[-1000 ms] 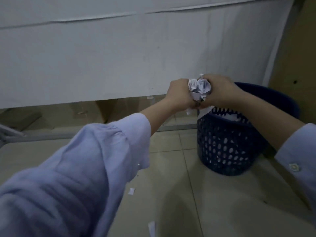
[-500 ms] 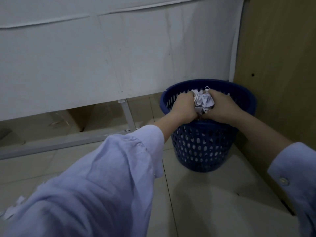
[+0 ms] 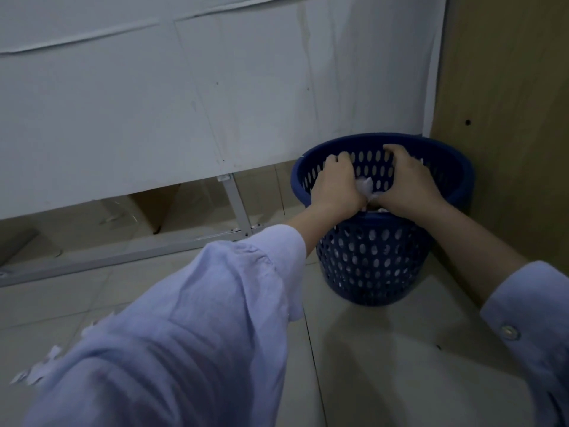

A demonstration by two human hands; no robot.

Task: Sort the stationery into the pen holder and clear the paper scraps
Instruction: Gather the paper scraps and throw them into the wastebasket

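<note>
Head view: left hand (image 3: 335, 186) and right hand (image 3: 409, 183) sit inside the mouth of the blue bin (image 3: 369, 260), fingers of both curled around a crumpled paper wad (image 3: 365, 188) squeezed between them, just below the rim. Wad not yet released. Loose scraps (image 3: 37, 369) lie on the floor (image 3: 385, 365) at lower left, so clearing looks unfinished. Pen holder and stationery are out of view; that part cannot be judged.

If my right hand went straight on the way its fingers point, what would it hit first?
Most likely the far inner wall of the blue basket: the right hand points at it from over its mouth, though depth is unclear.
</note>
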